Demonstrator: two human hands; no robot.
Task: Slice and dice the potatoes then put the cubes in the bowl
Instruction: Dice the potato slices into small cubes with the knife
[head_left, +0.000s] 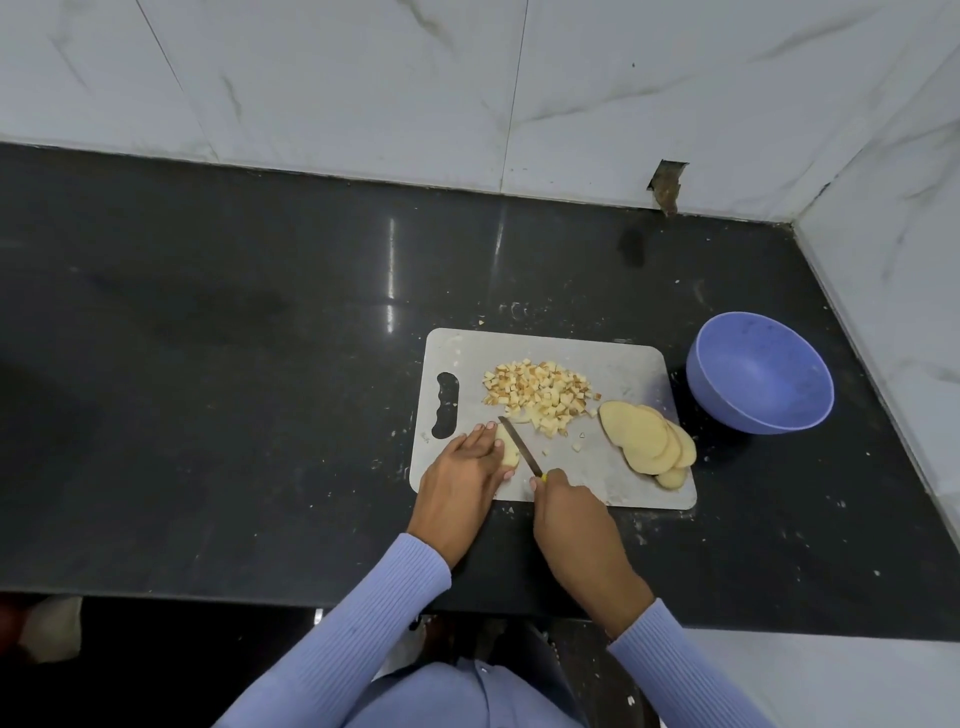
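Note:
A grey cutting board (613, 364) lies on the black counter. On its near left part my left hand (462, 478) holds down a pale potato piece (508, 448). My right hand (571, 512) grips a small knife (519, 447), whose blade rests against the right side of that piece. A heap of potato cubes (540, 395) sits at the board's middle. Several overlapping potato slices (647, 439) lie at the board's right edge. An empty blue bowl (759, 371) stands on the counter to the right of the board.
The black counter (234, 338) stretches wide to the left, with crumbs scattered around the board. White marble walls close the back and right side. The counter's front edge runs just under my forearms.

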